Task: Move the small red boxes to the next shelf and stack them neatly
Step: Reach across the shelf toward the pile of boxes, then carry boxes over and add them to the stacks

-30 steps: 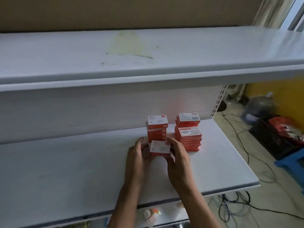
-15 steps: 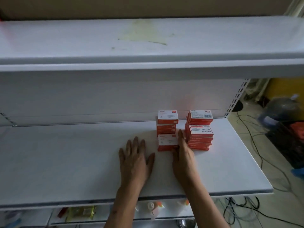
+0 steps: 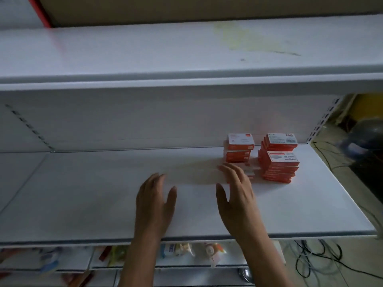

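Note:
Small red boxes with white labels stand in stacks at the right rear of the white middle shelf (image 3: 103, 193). A short stack (image 3: 240, 148) is at the back left, and a taller stack (image 3: 278, 162) stands to its right. A low front stack (image 3: 249, 172) is partly hidden behind my right hand (image 3: 234, 193). That hand hovers just left of the front stack with fingers spread and holds nothing. My left hand (image 3: 154, 201) lies flat and open over the bare shelf, further left.
A white upper shelf (image 3: 186, 54) overhangs the middle one. Packaged goods (image 3: 186, 249) lie on a lower shelf under the front edge. Cables (image 3: 323, 264) and dark objects (image 3: 369, 141) sit on the floor past the shelf's right end.
Both hands let go of the front box and drew back leftward. The view has swung left, so the stacks now sit further right in frame.

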`<state>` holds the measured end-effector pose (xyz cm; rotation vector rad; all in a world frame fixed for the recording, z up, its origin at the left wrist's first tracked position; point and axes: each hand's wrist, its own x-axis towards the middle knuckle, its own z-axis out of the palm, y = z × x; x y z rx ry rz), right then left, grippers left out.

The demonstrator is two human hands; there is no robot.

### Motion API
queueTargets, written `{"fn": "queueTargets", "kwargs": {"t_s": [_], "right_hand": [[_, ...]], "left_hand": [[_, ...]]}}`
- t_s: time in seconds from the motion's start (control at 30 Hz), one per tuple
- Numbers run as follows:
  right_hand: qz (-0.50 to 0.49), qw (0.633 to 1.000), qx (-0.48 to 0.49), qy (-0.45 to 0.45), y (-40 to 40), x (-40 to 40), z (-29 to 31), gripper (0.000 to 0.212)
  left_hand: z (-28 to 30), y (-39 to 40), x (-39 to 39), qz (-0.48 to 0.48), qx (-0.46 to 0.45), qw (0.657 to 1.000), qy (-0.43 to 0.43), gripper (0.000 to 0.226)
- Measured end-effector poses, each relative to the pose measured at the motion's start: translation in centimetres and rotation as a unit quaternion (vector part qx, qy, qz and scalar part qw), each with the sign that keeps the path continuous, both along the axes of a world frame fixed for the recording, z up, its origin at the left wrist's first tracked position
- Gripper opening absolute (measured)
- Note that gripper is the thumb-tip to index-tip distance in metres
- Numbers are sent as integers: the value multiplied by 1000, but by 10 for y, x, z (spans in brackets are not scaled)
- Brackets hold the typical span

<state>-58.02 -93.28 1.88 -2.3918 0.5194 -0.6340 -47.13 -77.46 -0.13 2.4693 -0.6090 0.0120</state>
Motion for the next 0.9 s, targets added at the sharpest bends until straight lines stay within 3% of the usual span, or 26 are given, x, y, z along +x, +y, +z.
{"fn": "queueTargets", "kwargs": {"t_s": [0.13, 0.3, 0.6, 0.73, 0.9], "right_hand": [[106, 993, -36, 23, 83, 45, 4, 43], [214, 974, -48, 53, 204, 98, 3, 41], [288, 953, -83, 34, 376, 173, 3, 37], [319, 944, -75, 32, 431, 201, 0, 38], [354, 930, -84, 54, 488, 253, -7, 45]], "left_hand": [[10, 94, 18, 84, -21, 995, -42, 42], [11, 237, 39, 169, -29, 983, -61, 43], [16, 421, 61, 273, -2, 958, -91, 36], [12, 479, 78, 300, -19, 949, -90, 47], [4, 530, 115, 324, -40, 942, -71, 37]]}}
